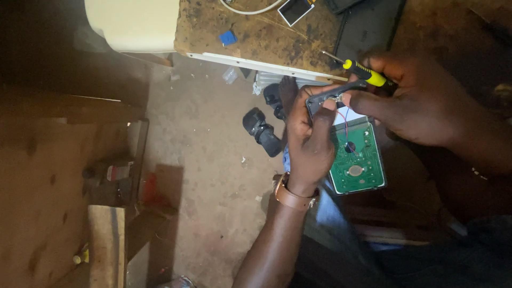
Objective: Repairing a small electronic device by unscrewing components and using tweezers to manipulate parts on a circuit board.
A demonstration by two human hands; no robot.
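Hands meet on a dark plastic casing [333, 95], held off the counter [256, 40] above the lap: left hand [312, 140] clamps its near end, right hand [421, 104] pinches its far end while apparently gripping a yellow-handled screwdriver [362, 72] lying parallel just beyond; a green circuit board [358, 160] hangs below.

Glossy green circuit board [358, 160], rough (scuffed) wooden workbench [256, 37]

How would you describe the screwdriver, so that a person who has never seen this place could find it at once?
Start from the worn wooden table at the top of the view and go to its right end, where the right hand is raised. The screwdriver lies in this hand, above the green circuit board. Its yellow and black handle sets it apart from everything nearby.
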